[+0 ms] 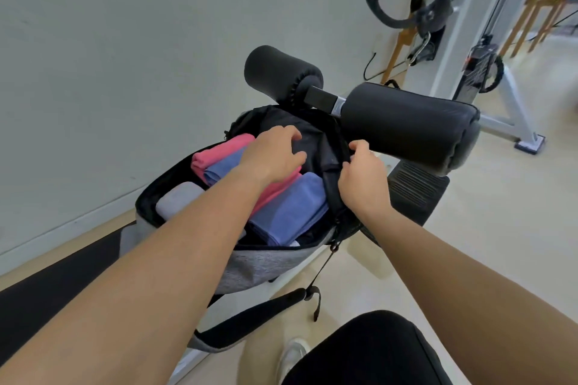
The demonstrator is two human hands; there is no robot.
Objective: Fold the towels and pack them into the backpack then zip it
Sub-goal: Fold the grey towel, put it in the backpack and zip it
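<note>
Cream flooring (pixel 469 244) underfoot, grey-white wall (pixel 125 72) to the left, wooden chairs (pixel 538 3) far off at top right. Black foam rollers (pixel 406 128) on a pale machine frame (pixel 463 9), just beyond the backpack (pixel 259 266). Grey bag lying unzipped on the black-padded worktop (pixel 47 291), packed with folded pink towel (pixel 219 150), blue towel (pixel 291 206) and grey towel (pixel 178 200). Both arms stretched forward. Left hand (pixel 272 156) over the towels, grip curled onto the black flap (pixel 316 141). Right hand (pixel 362 178) at the bag's right edge, grip pinching the dark rim, knuckles up.
</note>
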